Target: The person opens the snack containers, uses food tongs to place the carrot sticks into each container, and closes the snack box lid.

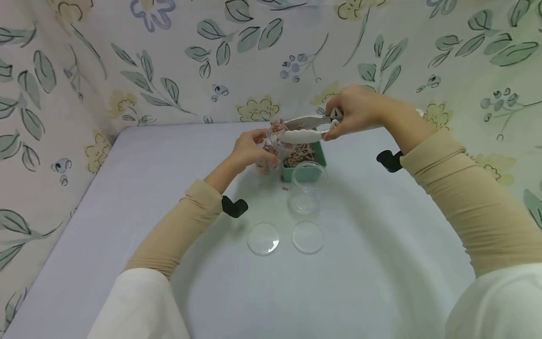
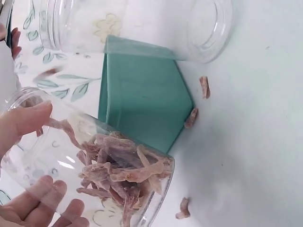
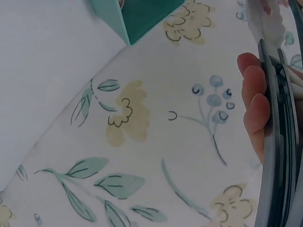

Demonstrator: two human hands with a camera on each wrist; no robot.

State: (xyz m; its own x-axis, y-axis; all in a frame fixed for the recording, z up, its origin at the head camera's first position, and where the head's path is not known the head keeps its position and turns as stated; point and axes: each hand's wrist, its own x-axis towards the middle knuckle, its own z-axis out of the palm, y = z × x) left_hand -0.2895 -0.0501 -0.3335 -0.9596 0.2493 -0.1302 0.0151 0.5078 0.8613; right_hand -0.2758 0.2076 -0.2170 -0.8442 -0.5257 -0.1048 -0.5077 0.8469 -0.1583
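My left hand (image 1: 250, 149) grips a clear plastic jar (image 2: 66, 161), tilted beside the green box (image 1: 320, 157). Pale brown, dried-meat-like strips (image 2: 128, 165) lie in its lower part. In my right hand (image 1: 357, 110) are tongs (image 1: 302, 136) with white tips, held level over the box's back. Their tips reach the jar's mouth, where more strips (image 1: 278, 126) bunch up. A blurred strip (image 2: 48, 73) hangs in the air near the mouth in the left wrist view. The box holds many short brown pieces (image 1: 299, 155).
A second clear jar (image 1: 310, 176) stands upright in front of the box, nothing showing inside. Nearer me, two round clear lids (image 1: 263, 238) lie side by side. Several stray pieces (image 2: 204, 87) lie on the white table. A floral curtain (image 1: 254, 61) hangs right behind the table edge.
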